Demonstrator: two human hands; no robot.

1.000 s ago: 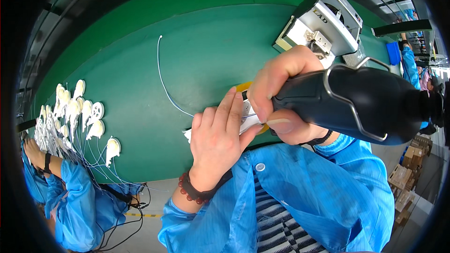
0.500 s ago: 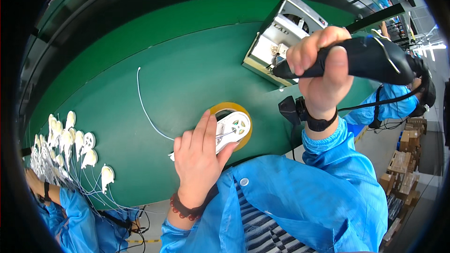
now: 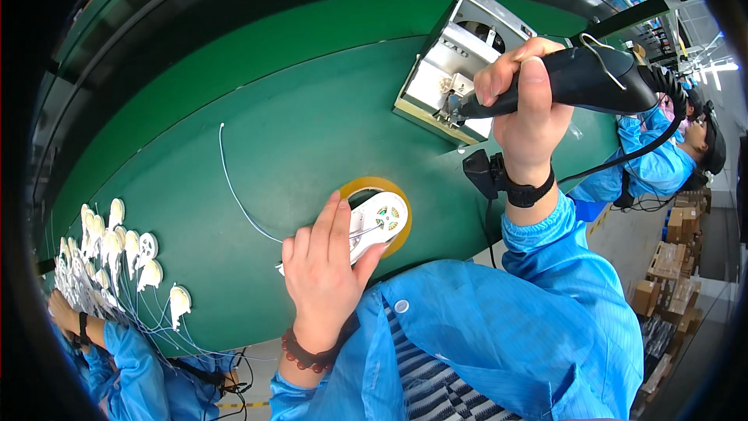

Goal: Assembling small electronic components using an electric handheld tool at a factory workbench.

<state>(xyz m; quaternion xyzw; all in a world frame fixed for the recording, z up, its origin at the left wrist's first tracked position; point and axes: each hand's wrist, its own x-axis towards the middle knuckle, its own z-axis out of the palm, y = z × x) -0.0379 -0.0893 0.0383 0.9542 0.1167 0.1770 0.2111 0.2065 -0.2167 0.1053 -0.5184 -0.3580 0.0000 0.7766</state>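
A white plastic housing [image 3: 396, 222] with a round end and small coloured bits inside rests tilted on a roll of yellow tape [image 3: 404, 240]. My left hand [image 3: 323, 273] lies over its near left part, fingers on top and thumb along the lower side, holding it. A thin white cable [image 3: 234, 191] runs from beside this hand across the mat. My right hand [image 3: 534, 121] is wrapped round a black electric screwdriver [image 3: 588, 82], held nearly level. Its tip is at the front of a metal screw feeder [image 3: 433, 78]; whether they touch I cannot tell.
Several white housings with trailing cables [image 3: 117, 253] are heaped at the left edge of the green mat [image 3: 312, 125]. A co-worker's hand [image 3: 61, 308] is beside them. Another person [image 3: 670, 152] sits at the far right. Cardboard boxes [image 3: 666, 261] stand on the floor at right.
My right hand has turned the screwdriver and brought its tip against or close to the feeder's front. The left hand keeps its hold on the housing. The whole view has shifted slightly.
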